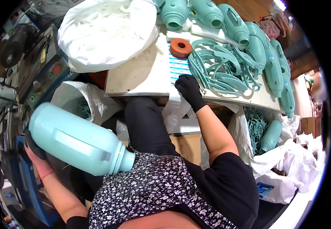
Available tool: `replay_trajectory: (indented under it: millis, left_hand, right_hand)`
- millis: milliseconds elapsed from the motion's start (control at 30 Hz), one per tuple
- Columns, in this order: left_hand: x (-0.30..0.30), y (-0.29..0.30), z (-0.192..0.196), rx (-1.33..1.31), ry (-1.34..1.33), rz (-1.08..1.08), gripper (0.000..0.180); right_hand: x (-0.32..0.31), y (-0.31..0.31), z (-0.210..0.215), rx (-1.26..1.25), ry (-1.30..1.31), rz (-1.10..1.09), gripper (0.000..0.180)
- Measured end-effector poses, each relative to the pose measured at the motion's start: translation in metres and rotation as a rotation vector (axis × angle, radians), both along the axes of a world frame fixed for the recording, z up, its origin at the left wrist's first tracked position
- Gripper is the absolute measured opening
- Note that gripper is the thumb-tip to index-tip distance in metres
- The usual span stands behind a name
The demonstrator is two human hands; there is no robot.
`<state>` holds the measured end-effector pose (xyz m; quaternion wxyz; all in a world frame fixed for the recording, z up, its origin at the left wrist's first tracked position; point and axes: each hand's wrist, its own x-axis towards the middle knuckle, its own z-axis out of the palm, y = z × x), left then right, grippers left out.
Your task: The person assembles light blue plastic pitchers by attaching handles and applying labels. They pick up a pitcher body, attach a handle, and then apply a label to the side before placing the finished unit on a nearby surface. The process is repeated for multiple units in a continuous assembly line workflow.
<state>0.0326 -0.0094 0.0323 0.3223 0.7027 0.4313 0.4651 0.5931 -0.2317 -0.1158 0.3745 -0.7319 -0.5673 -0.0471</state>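
— Our left hand (33, 147), at lower left, props the big jug (77, 139) from beneath; its fingers are hidden, so we cannot tell their grip. It could roll off.

— Agreed. Our gloved right hand (189, 89), fingers curled together, presses the label sheet (177, 65) mid-frame, beside the handles (220, 68); we might drag those off the table (135, 76).

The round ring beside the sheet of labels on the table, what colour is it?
The ring is orange-red, shown best in the head view.

My left hand (35, 150) grips a smooth, matt plastic jug shell (79, 139); my right hand (189, 89), in black knit cloth, touches glossy plastic handles (220, 70).
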Motion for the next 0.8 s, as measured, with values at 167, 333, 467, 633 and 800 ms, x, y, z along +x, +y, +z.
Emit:
replay_trajectory:
  millis: [167, 333, 467, 633, 800]
  left_hand:
    - [-0.007, 0.042, -0.031, -0.193, -0.407, -0.031, 0.030]
    - [0.112, 0.004, 0.017, 0.055, -0.062, -0.200, 0.024]
    - [0.130, -0.018, 0.040, -0.003, -0.044, -0.268, 0.022]
    - [0.125, -0.035, 0.064, -0.031, 0.067, -0.249, 0.021]
    - [0.077, -0.013, 0.042, 0.152, 0.020, -0.054, 0.024]
  right_hand:
    - [-0.054, -0.005, 0.037, 0.056, 0.271, 0.154, 0.014]
    - [-0.172, 0.036, 0.175, -0.141, 1.040, 0.677, 0.056]
    - [-0.192, 0.061, 0.188, -0.251, 0.864, 0.751, 0.061]
    - [-0.232, 0.075, 0.208, -0.326, 0.486, 0.634, 0.073]
    - [-0.192, 0.048, 0.123, -0.312, 0.850, 0.534, 0.070]
